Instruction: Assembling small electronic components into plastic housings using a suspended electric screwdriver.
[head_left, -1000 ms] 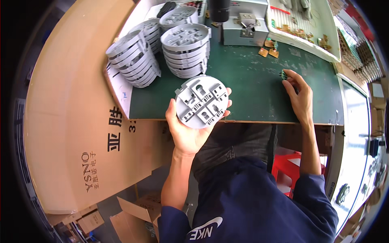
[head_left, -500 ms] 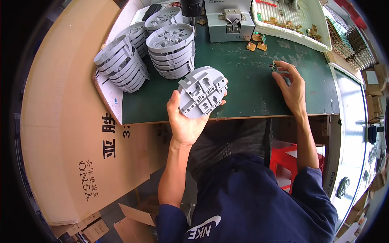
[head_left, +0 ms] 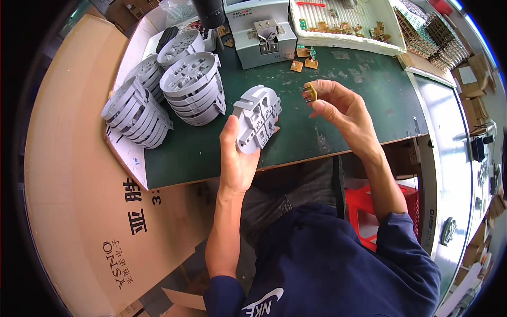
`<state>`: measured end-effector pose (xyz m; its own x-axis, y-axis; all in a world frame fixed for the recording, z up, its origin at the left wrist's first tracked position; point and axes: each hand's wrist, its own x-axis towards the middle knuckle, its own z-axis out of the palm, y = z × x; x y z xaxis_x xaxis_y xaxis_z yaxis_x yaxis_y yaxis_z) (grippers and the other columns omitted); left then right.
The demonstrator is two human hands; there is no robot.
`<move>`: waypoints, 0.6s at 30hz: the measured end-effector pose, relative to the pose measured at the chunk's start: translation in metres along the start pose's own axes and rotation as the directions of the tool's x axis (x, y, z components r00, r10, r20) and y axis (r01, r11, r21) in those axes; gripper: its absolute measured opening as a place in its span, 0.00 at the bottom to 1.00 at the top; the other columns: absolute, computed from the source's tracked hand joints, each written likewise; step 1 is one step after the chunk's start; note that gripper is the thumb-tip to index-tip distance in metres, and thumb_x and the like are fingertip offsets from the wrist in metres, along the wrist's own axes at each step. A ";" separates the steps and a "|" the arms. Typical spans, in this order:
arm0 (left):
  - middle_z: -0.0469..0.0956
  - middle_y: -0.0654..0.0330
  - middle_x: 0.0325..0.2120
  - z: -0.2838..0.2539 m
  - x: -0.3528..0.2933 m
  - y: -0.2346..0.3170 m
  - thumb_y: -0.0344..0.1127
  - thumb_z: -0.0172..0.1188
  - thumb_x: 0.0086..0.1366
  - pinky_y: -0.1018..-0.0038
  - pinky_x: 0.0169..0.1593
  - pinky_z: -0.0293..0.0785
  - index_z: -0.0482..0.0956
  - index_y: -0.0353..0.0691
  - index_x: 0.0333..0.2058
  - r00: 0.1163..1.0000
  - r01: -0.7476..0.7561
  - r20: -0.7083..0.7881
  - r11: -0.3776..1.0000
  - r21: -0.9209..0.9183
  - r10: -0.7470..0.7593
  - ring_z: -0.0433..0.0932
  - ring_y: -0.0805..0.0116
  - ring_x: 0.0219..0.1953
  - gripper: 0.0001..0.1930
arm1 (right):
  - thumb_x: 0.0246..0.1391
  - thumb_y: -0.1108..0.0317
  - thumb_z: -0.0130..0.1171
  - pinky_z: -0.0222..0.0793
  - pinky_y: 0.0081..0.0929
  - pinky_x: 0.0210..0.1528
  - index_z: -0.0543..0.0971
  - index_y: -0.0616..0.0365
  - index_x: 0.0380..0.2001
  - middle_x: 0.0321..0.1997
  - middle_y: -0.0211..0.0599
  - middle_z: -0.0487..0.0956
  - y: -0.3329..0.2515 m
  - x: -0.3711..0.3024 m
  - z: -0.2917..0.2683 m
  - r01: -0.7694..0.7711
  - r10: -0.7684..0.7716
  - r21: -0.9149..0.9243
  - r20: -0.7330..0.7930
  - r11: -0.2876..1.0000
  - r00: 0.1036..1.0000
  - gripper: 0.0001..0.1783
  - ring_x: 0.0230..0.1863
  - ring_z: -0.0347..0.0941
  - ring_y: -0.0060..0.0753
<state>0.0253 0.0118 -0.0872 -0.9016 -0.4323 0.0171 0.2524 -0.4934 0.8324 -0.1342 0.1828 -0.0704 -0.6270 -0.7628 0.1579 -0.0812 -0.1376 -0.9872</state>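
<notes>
In my left hand [head_left: 237, 158] is a round grey plastic housing [head_left: 258, 120], tilted, its moulded compartments facing up and to the right. The thumb lies along its left rim, and fingertips show at its right edge. My right hand [head_left: 346, 113] pinches a small yellowish circuit board [head_left: 310, 93] between thumb and fingertips, above the green table [head_left: 338, 127]. Pins or small parts stick out on the board's left side. A gap separates the board from the housing.
Stacked grey housings [head_left: 193, 87] stand at the left, with another leaning stack [head_left: 138, 113] beside them. A grey metal machine [head_left: 264, 39] sits at the back, near several loose small boards [head_left: 297, 66]. Behind these is a white foam tray [head_left: 346, 42] of parts.
My right hand has lifted the small board and brought it left, closer to the housing. The housing has been tipped more steeply in my left hand. The whole view has shifted and turned slightly.
</notes>
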 end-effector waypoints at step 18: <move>0.67 0.30 0.63 -0.016 0.001 -0.004 0.68 0.48 0.69 0.52 0.61 0.74 0.59 0.33 0.71 0.992 0.024 0.122 0.974 -0.224 0.004 0.75 0.37 0.61 0.46 | 0.62 0.69 0.68 0.74 0.23 0.55 0.79 0.62 0.55 0.49 0.27 0.81 0.010 -0.004 0.013 -0.073 0.073 0.021 0.024 0.997 0.997 0.20 0.49 0.76 0.19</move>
<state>0.0288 0.0006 -0.0992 -0.9368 -0.3387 0.0882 0.3032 -0.6597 0.6877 -0.1229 0.1761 -0.0803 -0.6123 -0.7859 0.0861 -0.0188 -0.0944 -0.9954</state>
